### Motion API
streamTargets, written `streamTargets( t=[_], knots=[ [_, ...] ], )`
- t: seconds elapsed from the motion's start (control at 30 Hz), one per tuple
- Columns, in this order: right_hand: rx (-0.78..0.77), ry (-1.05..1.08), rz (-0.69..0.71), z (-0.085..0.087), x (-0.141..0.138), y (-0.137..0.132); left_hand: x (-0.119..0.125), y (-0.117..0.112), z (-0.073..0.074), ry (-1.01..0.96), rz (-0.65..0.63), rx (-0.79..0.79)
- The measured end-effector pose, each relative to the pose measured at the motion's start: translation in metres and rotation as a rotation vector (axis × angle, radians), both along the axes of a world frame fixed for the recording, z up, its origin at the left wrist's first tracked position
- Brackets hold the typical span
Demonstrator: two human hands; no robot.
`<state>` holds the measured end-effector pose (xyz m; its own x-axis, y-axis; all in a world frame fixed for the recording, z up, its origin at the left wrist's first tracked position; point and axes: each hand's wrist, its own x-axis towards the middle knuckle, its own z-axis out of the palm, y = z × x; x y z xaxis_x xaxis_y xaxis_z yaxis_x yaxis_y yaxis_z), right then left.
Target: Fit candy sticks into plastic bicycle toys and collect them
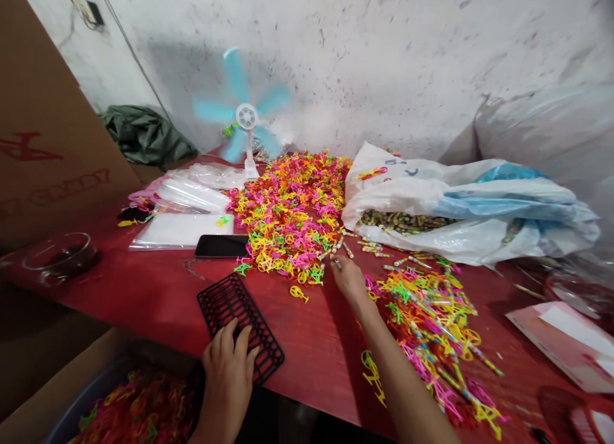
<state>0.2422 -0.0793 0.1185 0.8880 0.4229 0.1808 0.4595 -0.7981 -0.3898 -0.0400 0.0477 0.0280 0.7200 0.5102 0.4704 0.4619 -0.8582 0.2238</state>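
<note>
black slotted tray (240,319) lies on the red table (158,297) near its front edge, tilted at an angle, with the left hand (228,367) laid flat and open on its near end. right hand (348,279) is stretched forward, arm extended, fingers pinching a small wrapped stick (336,261) at the edge of the big heap of neon plastic pieces (290,214). white plastic bag (460,207) lies open on its side, holding many wrapped sticks. blue tub (96,393) below the table edge holds more neon pieces. glass bowl (60,255) sits far left.
</note>
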Motion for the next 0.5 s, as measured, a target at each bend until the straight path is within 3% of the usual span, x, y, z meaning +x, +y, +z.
streamTargets(
  t=[0.17, 0.3, 0.43, 0.5],
  knots=[
    [0.01, 0.064, -0.049, -0.011, -0.012, 0.006, 0.004, 0.0, -0.002, 0.002, 0.005, 0.01],
    [0.12, 0.126, -0.043, -0.018, -0.016, 0.01, 0.004, 0.001, -0.003, 0.041, 0.011, -0.032],
    [0.302, 0.153, -0.011, -0.009, -0.018, -0.003, 0.003, 0.003, -0.003, -0.024, -0.003, -0.057],
    [0.376, 0.146, 0.002, -0.001, -0.026, -0.014, 0.006, -0.001, 0.004, -0.127, -0.026, -0.117]
  ],
)
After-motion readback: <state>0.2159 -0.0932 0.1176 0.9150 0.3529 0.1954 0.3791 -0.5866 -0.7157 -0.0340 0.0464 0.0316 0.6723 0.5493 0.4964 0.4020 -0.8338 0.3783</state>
